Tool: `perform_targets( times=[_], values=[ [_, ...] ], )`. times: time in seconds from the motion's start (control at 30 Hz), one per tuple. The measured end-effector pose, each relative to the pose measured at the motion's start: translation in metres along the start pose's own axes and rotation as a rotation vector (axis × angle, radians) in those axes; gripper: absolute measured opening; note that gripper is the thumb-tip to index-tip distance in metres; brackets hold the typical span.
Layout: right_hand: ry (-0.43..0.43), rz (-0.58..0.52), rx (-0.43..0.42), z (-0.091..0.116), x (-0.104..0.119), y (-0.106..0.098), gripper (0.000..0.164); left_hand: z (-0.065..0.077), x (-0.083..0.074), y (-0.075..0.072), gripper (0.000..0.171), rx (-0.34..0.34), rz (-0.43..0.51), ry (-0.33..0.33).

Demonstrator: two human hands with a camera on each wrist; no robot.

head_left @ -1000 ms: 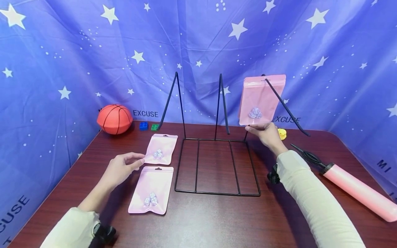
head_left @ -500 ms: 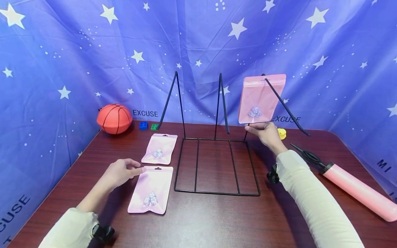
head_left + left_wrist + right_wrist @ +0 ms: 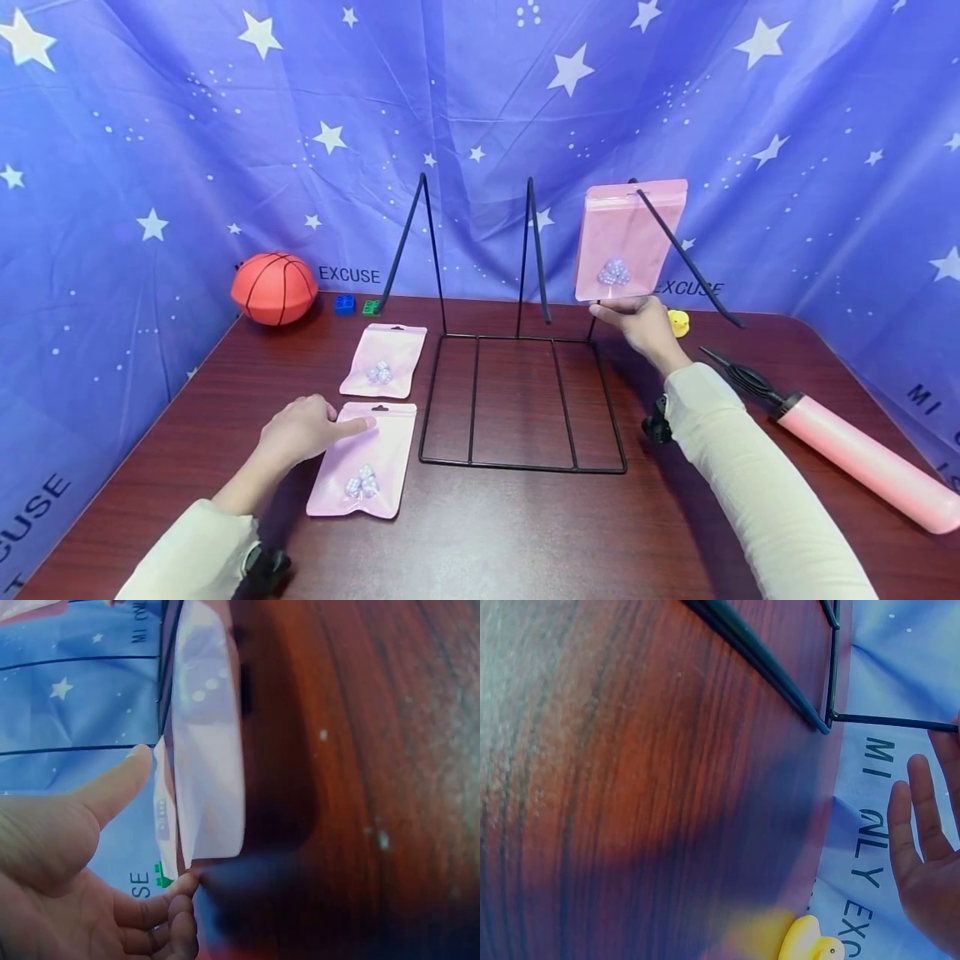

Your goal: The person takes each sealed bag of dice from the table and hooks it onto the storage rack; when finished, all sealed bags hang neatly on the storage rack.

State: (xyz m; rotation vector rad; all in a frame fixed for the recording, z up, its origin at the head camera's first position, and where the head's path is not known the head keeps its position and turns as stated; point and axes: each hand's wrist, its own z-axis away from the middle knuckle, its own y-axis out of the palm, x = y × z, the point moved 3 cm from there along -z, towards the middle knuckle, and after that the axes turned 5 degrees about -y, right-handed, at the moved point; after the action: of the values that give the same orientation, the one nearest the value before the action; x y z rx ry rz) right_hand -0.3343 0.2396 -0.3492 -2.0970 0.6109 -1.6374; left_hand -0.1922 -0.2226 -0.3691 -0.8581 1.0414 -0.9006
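At the near pink zip pouch (image 3: 390, 450), my left hand (image 3: 300, 429) has its thumb stretched over the top left corner. In the left wrist view its fingertips (image 3: 187, 881) lie right at the pouch's edge, the thumb apart from them. Small pale dice-like cubes (image 3: 362, 482) show on the pouch's front. A like pouch (image 3: 397, 358) lies just behind it. A third pink pouch (image 3: 637, 225) hangs by its top slot on the right prong of the black wire rack (image 3: 525, 468). My right hand (image 3: 648, 329) is just under its bottom edge, fingers straight in the right wrist view.
An orange toy basketball (image 3: 274, 288), a blue brick (image 3: 345, 305) and a green brick (image 3: 371, 307) stand at the back left. Behind my right hand is a yellow rubber duck (image 3: 678, 323). A pink hand pump (image 3: 862, 458) lies at right. Two other prongs stick out forward.
My left hand has moved from the far flat pouch toward me, to the top corner of the near one. My right hand and the hanging pouch have hardly moved.
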Motion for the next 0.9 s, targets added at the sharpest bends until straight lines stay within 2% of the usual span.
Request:
perform_targets(
  times=[0.2, 0.47, 0.63, 0.8, 0.9],
  values=[
    [-0.020, 0.008, -0.017, -0.001, -0.001, 0.002, 0.046, 0.000, -0.003, 0.002, 0.057, -0.015, -0.057, -0.014],
    [0.007, -0.018, -0.037, 0.000, -0.002, 0.001, 0.046, -0.003, -0.003, 0.007, 0.050, -0.012, -0.007, -0.042],
    [0.000, -0.005, -0.045, -0.001, -0.003, 0.002, 0.043, -0.004, 0.002, 0.003, 0.042, 0.009, 0.046, -0.059],
    [0.008, -0.009, -0.030, 0.000, -0.003, 0.001, 0.050, -0.004, 0.004, -0.004, 0.041, 0.016, 0.136, 0.007],
    [0.005, -0.015, -0.024, 0.000, -0.003, 0.001, 0.051, -0.005, 0.005, -0.006, 0.035, 0.042, 0.207, 0.021]
  ],
)
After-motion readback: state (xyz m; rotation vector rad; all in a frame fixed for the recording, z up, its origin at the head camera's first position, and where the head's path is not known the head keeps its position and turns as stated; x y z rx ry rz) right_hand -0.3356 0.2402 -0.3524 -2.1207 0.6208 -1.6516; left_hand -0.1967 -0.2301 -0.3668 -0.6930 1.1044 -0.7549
